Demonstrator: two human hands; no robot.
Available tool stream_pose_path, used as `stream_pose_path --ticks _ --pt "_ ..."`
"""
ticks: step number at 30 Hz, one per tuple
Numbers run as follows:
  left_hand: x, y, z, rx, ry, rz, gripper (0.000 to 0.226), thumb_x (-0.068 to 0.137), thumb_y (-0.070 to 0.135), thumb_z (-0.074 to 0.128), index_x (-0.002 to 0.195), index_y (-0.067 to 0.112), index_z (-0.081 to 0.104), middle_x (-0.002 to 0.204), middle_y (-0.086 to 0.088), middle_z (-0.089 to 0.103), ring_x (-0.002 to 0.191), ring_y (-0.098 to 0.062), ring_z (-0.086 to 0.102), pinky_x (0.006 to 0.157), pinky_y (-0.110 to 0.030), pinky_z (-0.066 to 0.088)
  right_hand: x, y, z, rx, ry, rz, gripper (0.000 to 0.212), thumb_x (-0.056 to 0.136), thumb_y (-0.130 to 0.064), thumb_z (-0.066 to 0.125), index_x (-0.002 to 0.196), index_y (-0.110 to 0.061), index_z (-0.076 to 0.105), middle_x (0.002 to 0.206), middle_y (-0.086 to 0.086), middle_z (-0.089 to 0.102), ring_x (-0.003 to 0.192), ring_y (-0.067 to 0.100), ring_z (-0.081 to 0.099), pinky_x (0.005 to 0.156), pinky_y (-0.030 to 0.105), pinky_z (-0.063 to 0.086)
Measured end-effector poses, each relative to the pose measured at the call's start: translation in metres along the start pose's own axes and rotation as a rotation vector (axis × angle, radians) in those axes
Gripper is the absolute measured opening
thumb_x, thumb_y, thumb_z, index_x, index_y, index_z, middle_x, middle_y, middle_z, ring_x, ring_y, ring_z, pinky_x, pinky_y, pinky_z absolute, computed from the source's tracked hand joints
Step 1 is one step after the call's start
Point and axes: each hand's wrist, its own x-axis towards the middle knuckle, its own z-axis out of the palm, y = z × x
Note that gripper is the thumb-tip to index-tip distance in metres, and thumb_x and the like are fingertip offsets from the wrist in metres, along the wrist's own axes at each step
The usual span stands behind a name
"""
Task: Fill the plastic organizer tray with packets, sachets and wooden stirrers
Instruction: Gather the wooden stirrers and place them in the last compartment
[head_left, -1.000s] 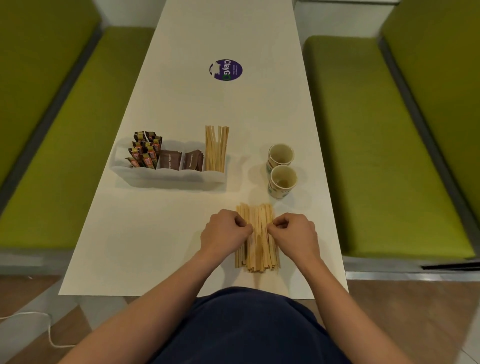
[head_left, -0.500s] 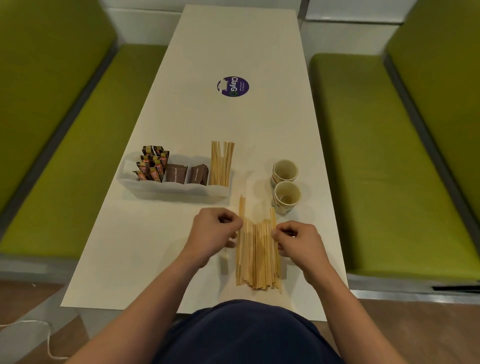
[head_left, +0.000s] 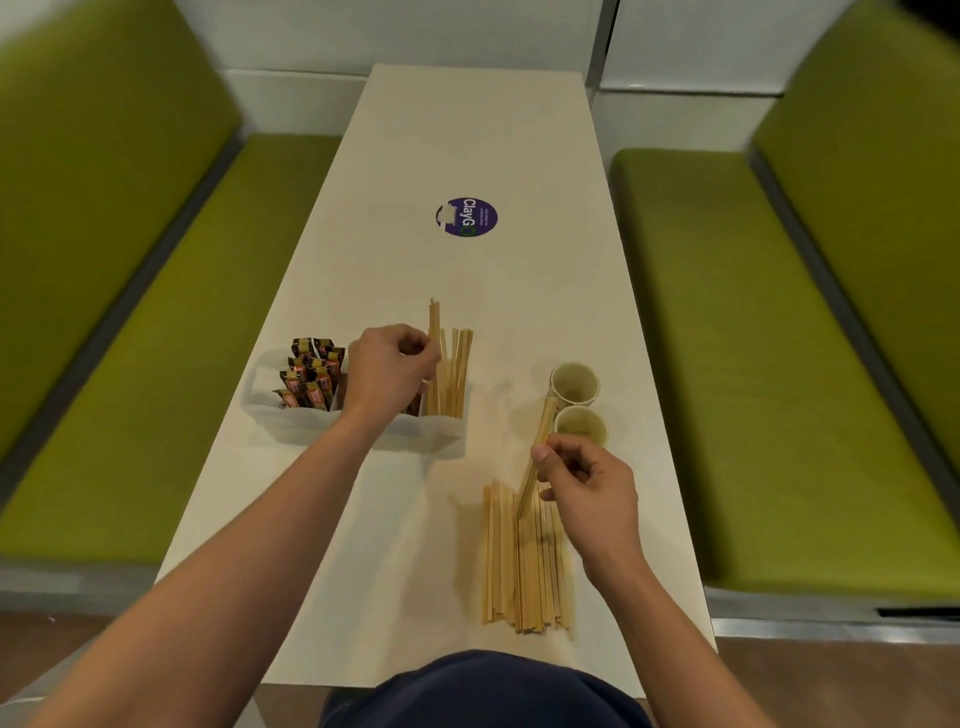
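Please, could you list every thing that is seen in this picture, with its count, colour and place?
white rectangular table: one, white, centre
green cushioned benches: two, olive green, either side of table
round purple sticker: one, purple, mid-table
translucent plastic organizer tray: one, whitish, table's left part
brown-and-orange sachets: several, tray's left-end compartment
upright wooden stirrers: several, pale wood, tray's right-end compartment
loose wooden stirrers: one pile, pale wood, flat near front edge
cream paper cups: two, right of tray
dark blue clothing: one, bottom edge
left hand: over tray, pinches a raised stirrer
right hand: above the pile, pinches a tilted stirrer
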Motion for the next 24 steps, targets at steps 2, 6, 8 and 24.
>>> stream_pose_path --ticks 2,6,8,24 --pt "0.004 -0.012 0.005 0.064 -0.025 -0.012 0.012 0.088 0.021 0.072 0.079 0.014 0.076 0.063 -0.003 0.072 0.058 -0.022 0.072 0.066 -0.042 0.064 0.008 -0.007 0.008 0.025 0.029 -0.020 0.005 0.094 -0.024 0.073 0.096 -0.028 0.076 0.089 -0.004 0.074 0.089 0.020 0.071 0.067 0.030 0.062" --pt "0.006 -0.022 0.010 0.175 -0.042 -0.010 0.016 0.089 0.021 0.070 0.089 0.008 0.078 0.072 -0.001 0.074 0.060 -0.014 0.066 0.059 -0.023 0.052 0.036 -0.028 0.033 0.004 0.068 -0.100 0.006 0.093 -0.034 0.073 0.098 -0.032 0.075 0.090 -0.015 0.074 0.090 0.009 0.071 0.082 0.042 0.063" --pt "0.006 -0.021 0.011 0.213 -0.049 0.005 0.015 0.091 0.020 0.069 0.090 0.008 0.078 0.077 -0.002 0.075 0.067 -0.013 0.068 0.058 -0.019 0.047 0.053 -0.043 0.049 0.007 0.080 -0.141 0.003 0.093 -0.037 0.073 0.096 -0.038 0.073 0.090 -0.017 0.074 0.090 0.005 0.071 0.083 0.041 0.063" --pt "0.006 -0.032 0.014 0.366 -0.035 0.126 0.023 0.094 0.026 0.066 0.099 0.008 0.080 0.086 -0.005 0.077 0.079 -0.019 0.069 0.075 -0.032 0.055 0.089 -0.023 0.109 -0.465 0.037 -0.095 0.023 0.098 -0.033 0.064 0.108 -0.018 0.080 0.112 -0.002 0.072 0.104 0.013 0.061 0.081 0.023 0.036"
